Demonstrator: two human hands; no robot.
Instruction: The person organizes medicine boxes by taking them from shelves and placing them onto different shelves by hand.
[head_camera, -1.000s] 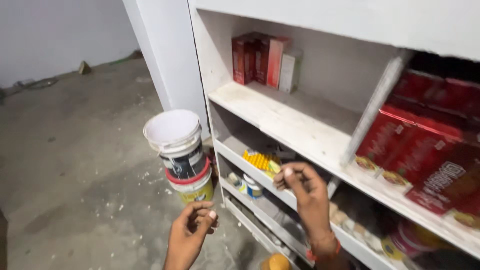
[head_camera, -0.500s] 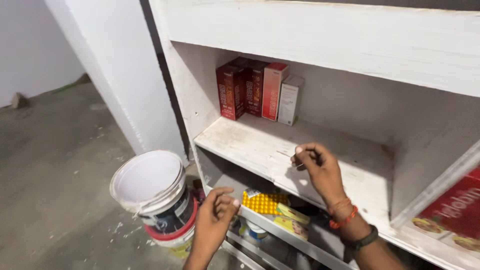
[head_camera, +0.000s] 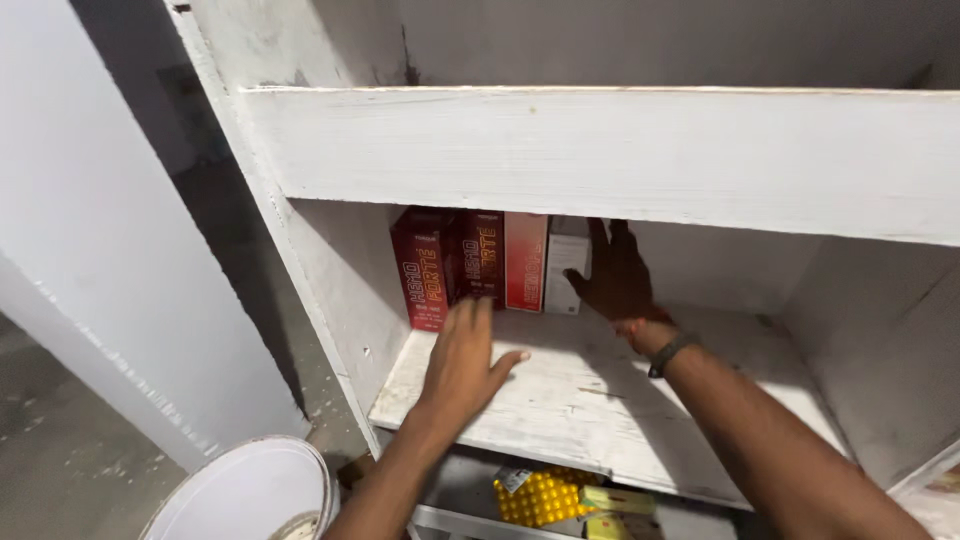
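A row of upright boxes stands at the back left of a white wooden shelf (head_camera: 560, 400): two dark red boxes (head_camera: 440, 265), a lighter red box (head_camera: 524, 262) and a white box (head_camera: 562, 275). My right hand (head_camera: 615, 275) reaches deep into the shelf, fingers spread, right beside the white box and touching or nearly touching it. My left hand (head_camera: 468, 355) hovers flat over the shelf board in front of the red boxes, fingers extended, holding nothing.
A thick white shelf board (head_camera: 620, 155) hangs just above my hands. Below, a lower shelf holds a yellow blister pack (head_camera: 540, 495) and small boxes. A white paint bucket (head_camera: 245, 495) sits on the floor at lower left, beside a white wall (head_camera: 90, 260).
Both hands have moved up and forward into the shelf toward the row of boxes, opening from loosely curled to spread. The view has tilted up and closer to the shelf.
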